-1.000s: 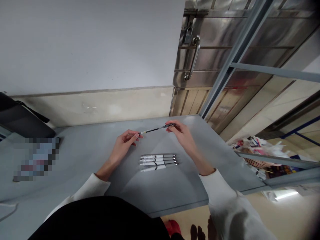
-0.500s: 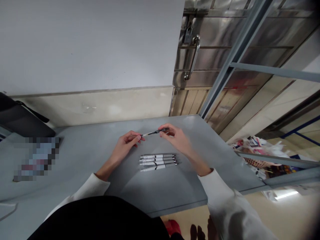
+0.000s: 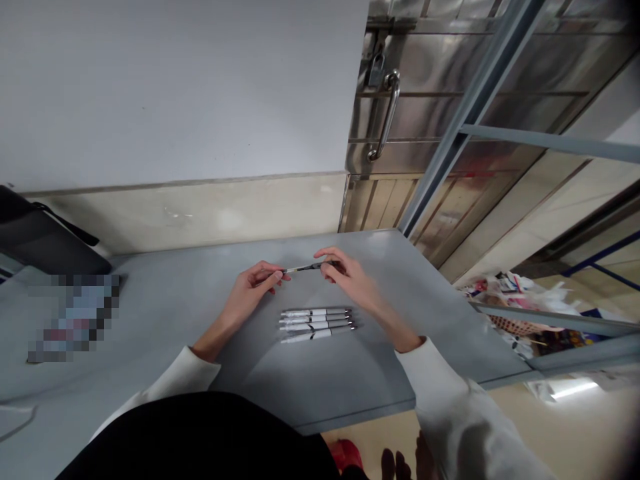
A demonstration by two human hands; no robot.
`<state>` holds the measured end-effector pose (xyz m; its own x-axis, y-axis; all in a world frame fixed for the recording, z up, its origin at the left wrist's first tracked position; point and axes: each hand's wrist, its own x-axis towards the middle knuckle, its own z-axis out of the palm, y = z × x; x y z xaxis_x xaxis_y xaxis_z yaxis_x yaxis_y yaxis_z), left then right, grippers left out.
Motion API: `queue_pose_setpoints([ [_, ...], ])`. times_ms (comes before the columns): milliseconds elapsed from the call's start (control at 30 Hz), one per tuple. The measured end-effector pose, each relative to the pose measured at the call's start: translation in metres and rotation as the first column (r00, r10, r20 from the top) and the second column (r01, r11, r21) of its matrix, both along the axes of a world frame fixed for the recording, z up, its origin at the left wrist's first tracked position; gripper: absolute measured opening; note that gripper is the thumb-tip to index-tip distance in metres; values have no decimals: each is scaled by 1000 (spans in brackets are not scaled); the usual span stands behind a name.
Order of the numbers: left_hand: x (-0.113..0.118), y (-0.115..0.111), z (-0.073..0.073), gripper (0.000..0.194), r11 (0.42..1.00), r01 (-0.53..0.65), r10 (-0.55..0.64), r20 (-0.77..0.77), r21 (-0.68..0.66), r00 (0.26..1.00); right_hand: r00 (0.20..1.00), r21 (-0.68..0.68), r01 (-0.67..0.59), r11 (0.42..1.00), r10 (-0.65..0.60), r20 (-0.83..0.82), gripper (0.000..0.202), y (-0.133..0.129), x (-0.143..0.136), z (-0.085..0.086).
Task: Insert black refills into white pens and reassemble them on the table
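Between my two hands a thin pen (image 3: pixel 303 268) with a dark right part lies nearly level above the grey table (image 3: pixel 165 293). My left hand (image 3: pixel 256 281) pinches its left end between thumb and fingertips. At the dark right end, my right hand (image 3: pixel 345 272) has its thumb and a bent finger closed on the pen, with the index finger raised off it. Below the hands, several white and silver pens (image 3: pixel 317 321) lie side by side on the table, their dark tips to the right.
A black case (image 3: pixel 55 233) and a blurred-out flat object (image 3: pixel 75 320) are on the table at left. The wall (image 3: pixel 200 207) runs behind. A grey metal post (image 3: pixel 450 153) rises at the right corner, with a basket (image 3: pixel 520 325) of items beyond it.
The index finger of my right hand has lifted, and the pen's right end has tipped slightly down. My left hand has stayed in place.
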<state>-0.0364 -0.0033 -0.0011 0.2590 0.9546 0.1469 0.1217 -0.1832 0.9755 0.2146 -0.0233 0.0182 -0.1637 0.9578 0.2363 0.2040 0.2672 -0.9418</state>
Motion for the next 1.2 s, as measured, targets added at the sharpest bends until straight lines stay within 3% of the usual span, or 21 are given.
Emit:
queue_pose_setpoints([
  [167, 1, -2, 2, 24, 1000, 17, -17, 0, -13, 1000, 1000, -59, -4, 998, 5, 8, 31, 1, 0, -1],
  [333, 2, -4, 5, 23, 1000, 15, -15, -1, -16, 1000, 1000, -8, -11, 1000, 11, 7, 20, 2, 1, -3],
  [500, 2, -4, 4, 24, 1000, 27, -27, -15, -7, 1000, 1000, -96, -8, 995, 10, 22, 31, 0, 0, 0],
  [667, 1, -4, 4, 26, 1000, 25, -25, -22, -13, 999, 1000, -18, -24, 1000, 24, 1, 22, 1, 0, 0],
  [833, 1, -4, 5, 27, 999, 34, -34, -28, -8, 999, 999, -100, -22, 995, 24, 24, 31, 3, 1, -3],
  [1000, 1, -3, 4, 26, 1000, 31, -31, -18, -6, 999, 1000, -28, -21, 999, 21, 8, 21, 1, 0, 0],
  [1200, 1, -3, 4, 25, 999, 32, -32, -5, -12, 999, 999, -89, -34, 995, 36, 18, 25, 1, 0, 0],
])
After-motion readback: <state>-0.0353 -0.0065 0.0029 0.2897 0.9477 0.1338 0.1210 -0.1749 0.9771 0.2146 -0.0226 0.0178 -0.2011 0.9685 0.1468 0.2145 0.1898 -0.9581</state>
